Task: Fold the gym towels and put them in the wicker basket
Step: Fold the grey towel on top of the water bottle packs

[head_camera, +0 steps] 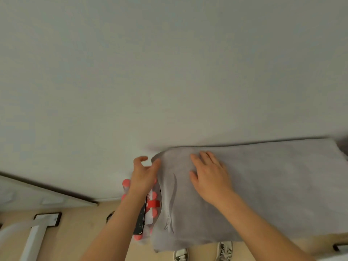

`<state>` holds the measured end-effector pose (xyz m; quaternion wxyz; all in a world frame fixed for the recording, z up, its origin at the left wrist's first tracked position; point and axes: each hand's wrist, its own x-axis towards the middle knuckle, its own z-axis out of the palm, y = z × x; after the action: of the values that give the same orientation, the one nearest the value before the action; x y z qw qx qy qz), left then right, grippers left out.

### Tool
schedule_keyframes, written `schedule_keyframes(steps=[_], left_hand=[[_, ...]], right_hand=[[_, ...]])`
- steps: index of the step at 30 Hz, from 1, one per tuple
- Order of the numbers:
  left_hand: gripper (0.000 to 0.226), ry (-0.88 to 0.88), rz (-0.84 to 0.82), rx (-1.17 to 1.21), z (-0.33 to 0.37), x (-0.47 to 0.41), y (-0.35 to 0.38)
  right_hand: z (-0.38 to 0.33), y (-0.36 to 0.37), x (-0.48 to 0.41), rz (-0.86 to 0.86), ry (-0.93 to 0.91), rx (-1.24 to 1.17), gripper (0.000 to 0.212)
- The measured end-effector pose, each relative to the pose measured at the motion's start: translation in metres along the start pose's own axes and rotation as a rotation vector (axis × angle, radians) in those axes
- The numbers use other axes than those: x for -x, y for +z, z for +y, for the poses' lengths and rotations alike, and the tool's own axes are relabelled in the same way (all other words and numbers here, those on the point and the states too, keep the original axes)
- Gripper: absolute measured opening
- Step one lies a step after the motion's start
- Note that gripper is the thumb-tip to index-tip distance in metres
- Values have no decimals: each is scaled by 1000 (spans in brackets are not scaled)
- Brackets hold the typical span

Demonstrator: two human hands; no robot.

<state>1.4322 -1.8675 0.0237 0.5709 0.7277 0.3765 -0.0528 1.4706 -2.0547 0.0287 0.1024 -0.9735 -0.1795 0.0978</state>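
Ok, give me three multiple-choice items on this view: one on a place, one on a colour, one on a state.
1. Where does the towel lie?
A. on the floor
B. spread on the white table
C. in a basket

2. What colour is the towel?
A. grey
B. blue
C. red

3. How is the right hand?
A. clenched in a fist
B. pinching a bottle
C. flat on the towel, fingers straight

Answers:
1 B: the towel covers part of the table, with its near edge hanging over.
2 A: the cloth is plain grey.
3 C: the right hand lies palm down on the towel.
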Motion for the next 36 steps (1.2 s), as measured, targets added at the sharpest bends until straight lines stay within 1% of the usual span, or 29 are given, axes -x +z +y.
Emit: schedule_keyframes(steps=[3,5,6,8,10,11,13,15,16,17,19,20,22,24,25,26,28,30,32,34,36], left_hand=[[47,-131,-223,28,-21,24,-5],[56,-136,-297,-1,-33,39,-6],[57,-109,-291,-12,-37,43,-6],[47,-25,-218,-5,-38,51,-7],[35,49,-127,29,-32,56,-9],[30,73,-110,44,-29,58,-10],[25,72,-139,86,-22,62,-15],[22,4,-217,191,-12,67,-19],[20,-22,-263,254,-8,69,-20],[19,-36,-303,305,-3,72,-20],[19,-32,-348,350,1,76,-20],[20,-23,-358,354,3,78,-21],[25,-1,-358,319,6,80,-23],[37,68,-354,188,7,79,-24],[44,135,-340,76,7,77,-25],[50,222,-319,-54,6,75,-25],[52,415,-286,-325,4,68,-23],[47,553,-235,-551,2,55,-18],[37,637,-164,-674,2,41,-13],[23,677,-47,-681,7,28,-9],[17,689,103,-660,13,18,-11]], right_hand=[[-8,0,23,43,-48,40,54],[-22,-1,44,51,-115,69,55],[-30,0,55,37,-147,70,57],[-44,2,72,22,-203,51,63],[-58,5,84,0,-237,32,77],[-65,3,89,-27,-241,8,85],[-79,4,95,-94,-205,-78,102],[-90,7,97,-96,-133,-92,107],[-93,9,96,-63,-87,-98,105],[-95,11,94,-18,-45,-109,98],[-95,15,88,66,-2,-125,75],[-93,16,84,87,10,-131,66],[-90,10,78,68,28,-159,51],[-86,2,74,58,58,-201,37],[-83,0,72,44,83,-254,31],[-80,-1,71,37,117,-317,28],[-72,-4,71,22,162,-423,21],[-66,-6,71,-2,173,-495,14],[-59,-6,72,-45,184,-540,18],[-53,-7,78,-72,176,-510,20],[-46,-9,86,-92,137,-356,17]])
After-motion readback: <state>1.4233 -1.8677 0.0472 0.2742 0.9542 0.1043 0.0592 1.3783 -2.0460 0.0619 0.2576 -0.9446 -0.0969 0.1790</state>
